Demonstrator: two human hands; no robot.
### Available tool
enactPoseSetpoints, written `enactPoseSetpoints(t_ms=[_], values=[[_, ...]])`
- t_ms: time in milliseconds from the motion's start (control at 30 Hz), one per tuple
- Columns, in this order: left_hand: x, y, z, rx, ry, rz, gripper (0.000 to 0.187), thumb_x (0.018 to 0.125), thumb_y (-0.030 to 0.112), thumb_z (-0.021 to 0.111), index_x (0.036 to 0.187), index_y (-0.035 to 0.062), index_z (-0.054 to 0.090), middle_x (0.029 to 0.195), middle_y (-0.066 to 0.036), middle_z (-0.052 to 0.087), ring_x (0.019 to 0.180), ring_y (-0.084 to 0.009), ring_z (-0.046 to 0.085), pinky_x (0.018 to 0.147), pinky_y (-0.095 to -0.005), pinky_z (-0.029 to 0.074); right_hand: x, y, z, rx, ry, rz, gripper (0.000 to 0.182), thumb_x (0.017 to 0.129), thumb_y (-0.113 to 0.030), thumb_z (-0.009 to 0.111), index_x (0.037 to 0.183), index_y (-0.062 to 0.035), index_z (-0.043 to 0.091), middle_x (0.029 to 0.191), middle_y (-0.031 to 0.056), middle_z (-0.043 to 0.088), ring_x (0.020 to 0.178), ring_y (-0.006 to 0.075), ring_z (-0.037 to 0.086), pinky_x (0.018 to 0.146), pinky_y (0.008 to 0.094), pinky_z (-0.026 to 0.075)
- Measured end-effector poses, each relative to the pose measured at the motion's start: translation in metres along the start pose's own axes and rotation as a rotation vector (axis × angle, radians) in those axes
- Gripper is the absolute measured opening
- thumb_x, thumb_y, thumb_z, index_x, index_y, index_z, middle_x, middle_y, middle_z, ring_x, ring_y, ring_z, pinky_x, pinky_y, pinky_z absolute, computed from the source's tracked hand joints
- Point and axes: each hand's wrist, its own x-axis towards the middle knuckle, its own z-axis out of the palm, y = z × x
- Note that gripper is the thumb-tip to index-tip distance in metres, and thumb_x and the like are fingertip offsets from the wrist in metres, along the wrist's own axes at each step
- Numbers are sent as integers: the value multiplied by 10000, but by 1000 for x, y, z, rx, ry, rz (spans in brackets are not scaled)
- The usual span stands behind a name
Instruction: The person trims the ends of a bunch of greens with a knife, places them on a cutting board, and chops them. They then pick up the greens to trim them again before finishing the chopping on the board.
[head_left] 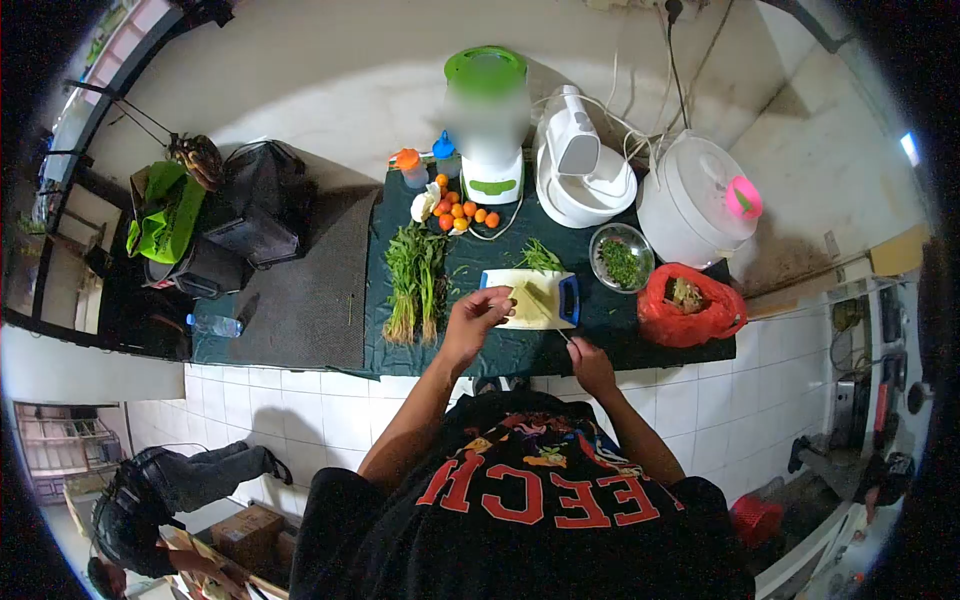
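My right hand (592,366) is closed around the handle of a knife (542,302), whose blade slants up and left over a white cutting board (546,321) with blue ends. Over the board's left edge, my left hand (478,318) has its fingers pinched together; something small and dark seems to show at the fingertips, too small to name. Cut green leaves (541,256) lie along the board's far edge. Left of the board rests a bunch of leafy greens (412,280) with pale roots. A metal bowl (606,284) of chopped greens stands to the right.
Behind the board are small orange fruits (459,211), a blender (492,165), and a white stand mixer (578,165). A red plastic bag (690,318) and a large white container (692,205) occupy the right side. A water bottle (215,325) lies far left. Another person (150,500) is at lower left.
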Motion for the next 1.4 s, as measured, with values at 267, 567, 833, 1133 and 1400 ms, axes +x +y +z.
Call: enactPoseSetpoints(t_ms=[267,567,833,1133,1400], values=[[-27,39,2,-417,-97,-105,291,977,168,706,1246,59,689,1066,-33,728,953,-112,664,825,-268,529,-9,-136,-95,603,-63,169,314,1052,-274,543,1209,-19,639,690,81,617,602,171,610,573,320,478],[-48,86,36,-263,-176,-185,324,1027,155,618,1336,59,634,1171,-49,721,1009,-114,653,850,-257,502,-43,-236,-138,1174,41,224,496,1099,-347,395,1422,20,479,656,53,563,455,105,452,421,254,357],[-50,82,57,-443,-304,-177,217,995,117,664,1198,43,664,1032,-24,702,927,-108,650,819,-246,532,-45,-239,-140,1312,62,128,582,1080,-431,414,1433,31,452,604,58,520,417,131,434,394,270,351],[-48,87,70,-410,-335,-96,175,994,129,670,1150,50,666,998,-13,670,893,-103,620,828,-245,526,-37,-232,-153,1412,-27,56,524,1061,-428,443,1331,10,540,603,59,525,429,129,449,408,269,357],[-47,78,66,-405,-294,-58,178,1006,142,658,1153,42,657,1011,-14,660,911,-106,607,847,-256,506,-26,-235,-156,1421,-92,80,460,1063,-408,450,1225,5,571,600,59,520,438,135,461,406,272,370]])
